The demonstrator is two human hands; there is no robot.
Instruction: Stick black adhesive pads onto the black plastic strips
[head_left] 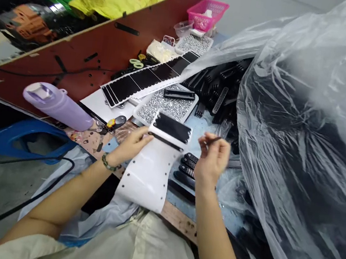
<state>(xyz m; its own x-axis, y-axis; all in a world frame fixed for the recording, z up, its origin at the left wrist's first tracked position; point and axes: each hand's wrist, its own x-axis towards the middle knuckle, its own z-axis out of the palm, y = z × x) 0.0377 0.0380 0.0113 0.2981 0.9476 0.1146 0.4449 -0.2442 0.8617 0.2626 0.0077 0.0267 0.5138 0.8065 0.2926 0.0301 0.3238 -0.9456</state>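
My left hand (133, 143) is closed on the left edge of a white backing sheet (147, 168) that bends down toward my lap. Black stickers (172, 128) remain on its far end, and small dark dots line the bare part. My right hand (211, 162), slightly blurred, pinches a small dark strip (213, 141) to the right of the sheet. Under and beside that hand lie several black, grip-like pieces (189, 161), some with a patterned face. Beyond the sheet, a black slotted piece (179, 94) rests on a tray (191, 110) of tiny silvery parts.
A clear plastic bag (307, 100) bulges on the right, beside piled black comb-like pieces (221, 85). More black sticker sheets (147, 79) lie behind the tray. At left are a lilac bottle (58, 106) and snips (114, 122). A pink basket (207, 15) stands farther back.
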